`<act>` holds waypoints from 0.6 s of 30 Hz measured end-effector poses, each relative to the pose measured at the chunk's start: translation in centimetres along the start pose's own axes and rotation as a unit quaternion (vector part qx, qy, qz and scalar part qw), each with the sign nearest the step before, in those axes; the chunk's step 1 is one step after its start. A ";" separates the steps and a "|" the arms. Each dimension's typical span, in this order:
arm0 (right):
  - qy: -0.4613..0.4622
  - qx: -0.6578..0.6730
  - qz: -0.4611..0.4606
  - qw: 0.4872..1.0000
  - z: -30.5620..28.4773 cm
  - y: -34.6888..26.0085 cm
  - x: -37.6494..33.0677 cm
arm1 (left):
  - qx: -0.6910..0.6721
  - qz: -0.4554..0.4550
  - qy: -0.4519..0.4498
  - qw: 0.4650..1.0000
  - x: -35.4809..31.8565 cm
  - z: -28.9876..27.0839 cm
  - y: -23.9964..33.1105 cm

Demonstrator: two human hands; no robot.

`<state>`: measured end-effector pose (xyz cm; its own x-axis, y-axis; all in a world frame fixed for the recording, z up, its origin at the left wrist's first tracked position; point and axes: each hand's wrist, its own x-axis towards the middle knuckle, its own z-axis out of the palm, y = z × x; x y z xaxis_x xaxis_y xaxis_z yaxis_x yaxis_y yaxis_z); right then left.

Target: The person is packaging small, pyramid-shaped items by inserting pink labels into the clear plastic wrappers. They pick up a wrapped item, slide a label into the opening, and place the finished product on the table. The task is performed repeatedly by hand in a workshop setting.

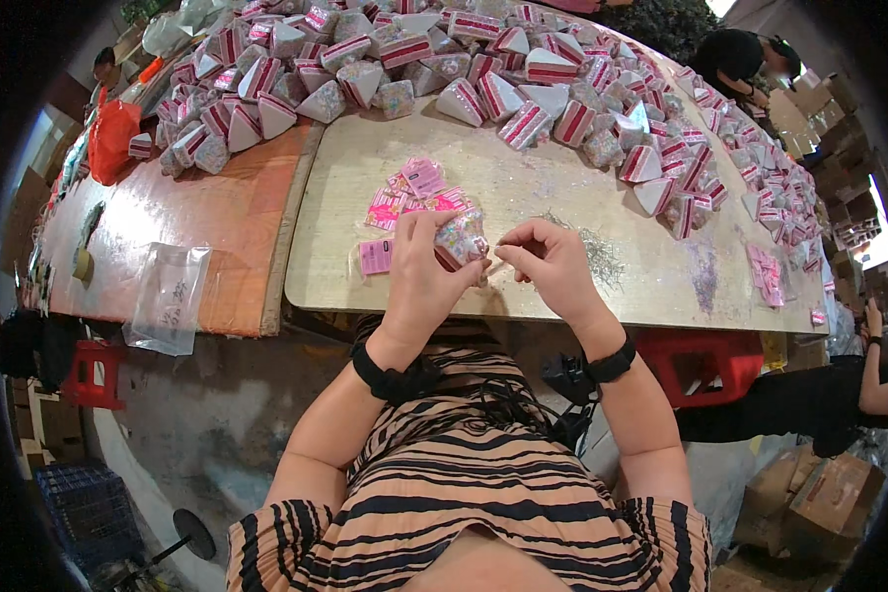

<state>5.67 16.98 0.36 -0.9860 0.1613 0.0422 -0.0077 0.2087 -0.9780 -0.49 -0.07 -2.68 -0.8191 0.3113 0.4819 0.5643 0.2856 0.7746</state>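
- Pouch (461,237) of speckled, multicoloured bits, clear with a pink-and-white end, is held up off the near edge of the pale board (523,286), roughly at the middle of the scene.
- Left hand (419,281) is wrapped around the pouch from the left, fingers curled closed over its side and thumb up along it.
- Right hand (553,261) is just right of the pouch, thumb and forefinger pinched nearly shut at the pouch's edge; whether they grip something thin such as a wire tie is too small to tell.
- Pink cards (414,192) lie scattered on the board just beyond the hands, one loose pink card (375,255) lying to the left of the left hand.
- Silvery heap of thin ties (594,252) lies on the board just right of the right hand.
- Finished triangular packs (483,69) are piled in a long mound across the far side and down the right.
- Risk, as I judge it: the pouch is over the board's near edge, so a loosened grip could drop it to the floor or spill its contents.
- Another risk: a weak pinch at the opening could let the closure slip and go on crooked.
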 end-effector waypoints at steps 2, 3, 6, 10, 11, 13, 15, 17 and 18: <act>-0.012 0.074 0.037 0.997 0.0 0.0 0.2 | -0.010 -0.006 -0.002 1.000 0.0 -0.2 0.1; -0.018 0.085 0.044 0.995 0.0 0.0 0.3 | -0.015 -0.008 -0.003 1.000 -0.1 -0.3 0.2; -0.036 0.110 0.061 0.991 -0.1 0.4 0.7 | -0.016 0.015 -0.015 1.000 -0.2 -0.4 0.2; -0.058 0.108 0.071 0.990 0.0 0.7 1.2 | -0.022 0.016 -0.014 1.000 -0.3 -0.8 0.5; -0.063 0.105 0.076 0.990 -0.1 0.7 1.3 | -0.023 0.014 -0.015 1.000 -0.4 -0.9 0.5; -0.078 0.105 0.094 0.987 -0.2 0.4 1.4 | -0.027 0.015 -0.015 0.999 -0.3 -0.9 0.5; -0.095 0.103 0.104 0.985 -0.4 0.0 1.5 | -0.034 0.021 -0.017 0.999 -0.3 -1.0 0.5; -0.114 0.101 0.106 0.983 -0.6 -0.2 1.7 | -0.043 0.020 -0.013 0.999 -0.3 -1.0 0.5; -0.117 0.098 0.105 0.983 -0.6 -0.1 1.7 | -0.048 0.019 -0.010 0.999 -0.3 -1.1 0.5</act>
<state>4.04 17.77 0.69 -0.9804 -0.0506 -0.1905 0.1907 0.0013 -0.9816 -0.06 -1.00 -2.02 -0.7943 0.3394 0.5038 0.5817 0.1859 0.7919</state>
